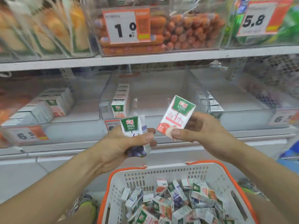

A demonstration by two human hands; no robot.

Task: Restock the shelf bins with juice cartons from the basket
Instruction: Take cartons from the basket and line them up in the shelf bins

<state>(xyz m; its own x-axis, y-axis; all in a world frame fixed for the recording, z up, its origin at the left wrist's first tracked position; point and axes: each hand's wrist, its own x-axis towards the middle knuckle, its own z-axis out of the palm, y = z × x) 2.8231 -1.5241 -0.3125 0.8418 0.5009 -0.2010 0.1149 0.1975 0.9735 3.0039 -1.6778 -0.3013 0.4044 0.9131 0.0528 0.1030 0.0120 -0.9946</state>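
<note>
**Juice cartons in hand, shelf bins ahead**

Clear plastic shelf bins (145,101), lower shelf: three visible side by side. The left bin holds several rows of cartons; the middle bin holds a single file of small cartons (119,101) along its left wall, the rest of its floor bare; the right bin shows a short row at its left wall.

White slatted plastic basket with orange rim and handles (161,173), low in the foreground beneath both forearms: loosely heaped with small white-and-green juice cartons (169,202), lying at all angles.

White carton with green top panel and peach-pink print (175,116): held tilted, in front of the middle bin. The right hand (199,128) pinches its lower end, thumb on the front face, fingers curled behind.

White carton with green top panel and dark grape print (135,135): upright, just left of the peach one, not touching it. The left hand (119,146) wraps its lower half, thumb across the front.

Handling, judged: small, light, stiff paperboard boxes, slightly crushable at the corners, smooth-coated and so a little slippery. Best held across the broad flat faces near mid-body, then set down base first behind the existing file.
</note>
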